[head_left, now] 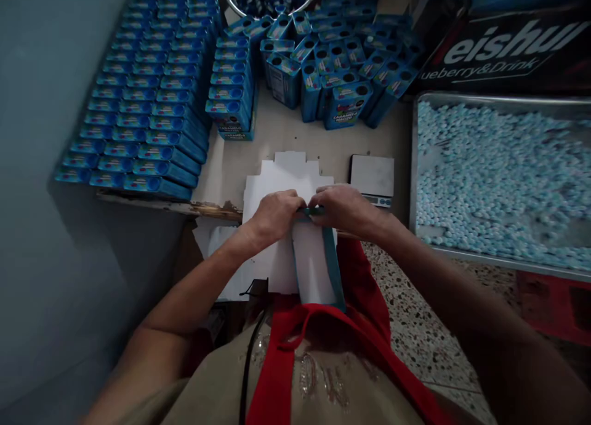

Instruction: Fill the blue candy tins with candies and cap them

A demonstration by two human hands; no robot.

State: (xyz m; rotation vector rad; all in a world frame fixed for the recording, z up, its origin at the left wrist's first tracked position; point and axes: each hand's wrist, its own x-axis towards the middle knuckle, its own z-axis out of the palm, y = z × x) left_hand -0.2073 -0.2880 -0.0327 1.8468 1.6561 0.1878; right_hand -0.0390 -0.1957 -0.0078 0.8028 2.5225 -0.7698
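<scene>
A partly folded carton [316, 262], white inside with blue sides, lies between me and the table edge. At its far end my left hand [279, 212] is closed, with the fingertips pinching the blue edge. Opposite it, my right hand [339, 206] grips the same end, and the two sets of fingertips nearly meet. Below the carton is a stack of flat white carton blanks [272, 182] with notched edges, reaching over the table edge. Some of the far flap is hidden by my fingers.
Blue boxes stand in rows [148, 105] at left, with a loose cluster [341, 74] at the back. A metal bowl [240, 11] of wrapped pieces sits behind them. A small scale [372, 177] is right of the blanks. Farther right is a metal tray [414, 166] of pale blue candies.
</scene>
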